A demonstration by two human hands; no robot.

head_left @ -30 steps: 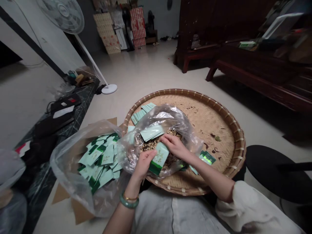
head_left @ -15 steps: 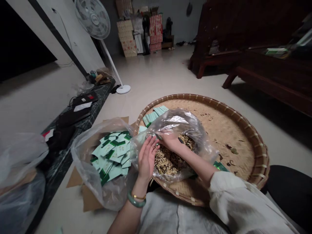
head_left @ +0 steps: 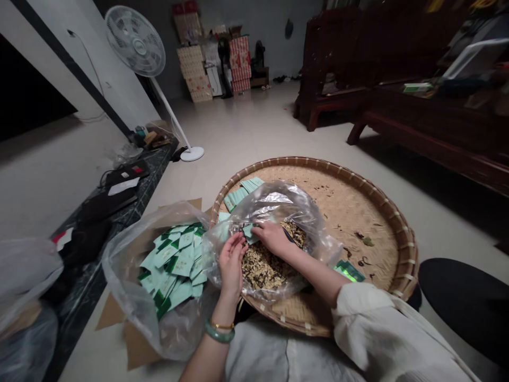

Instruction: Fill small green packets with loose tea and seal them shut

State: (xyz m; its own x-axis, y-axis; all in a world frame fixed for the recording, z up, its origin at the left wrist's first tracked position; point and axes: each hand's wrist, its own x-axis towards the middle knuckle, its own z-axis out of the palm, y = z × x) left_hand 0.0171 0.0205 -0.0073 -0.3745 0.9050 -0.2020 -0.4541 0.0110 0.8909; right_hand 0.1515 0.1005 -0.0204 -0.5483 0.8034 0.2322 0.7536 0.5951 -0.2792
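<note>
Item: shallow round tray [head_left: 369, 212], woven bamboo, its rim bound at intervals with pale strips; at your 4 o'clock.
Item: clear bag [head_left: 278, 197], crumpled glossy plastic, open-mouthed, at the tray's 9 o'clock; it contains a coarse dry mix [head_left: 264, 268], tan grains with dark shreds.
Item: packet [head_left: 249, 233], flat, thin, pale green, partly covered, inside the bag mouth at the mix's 10 o'clock.
Item: your right hand [head_left: 272, 237], fingers bent, tips meeting the packet; cannot tell whether they have closed on it.
Item: your left hand [head_left: 231, 260], fingers loosely curled, tips at the packet's near edge; any hold cannot be told.
Item: stacked packets [head_left: 240, 195], overlapping, tray's 10 o'clock.
Item: loose packets [head_left: 175, 260], flat rectangles with dark-green bands, heaped in a cloudy plastic liner [head_left: 131, 307] at your 8 o'clock.
Changes: one second ago you held a packet between both hands, print showing; half a second ago your left fingers were straighter.
</note>
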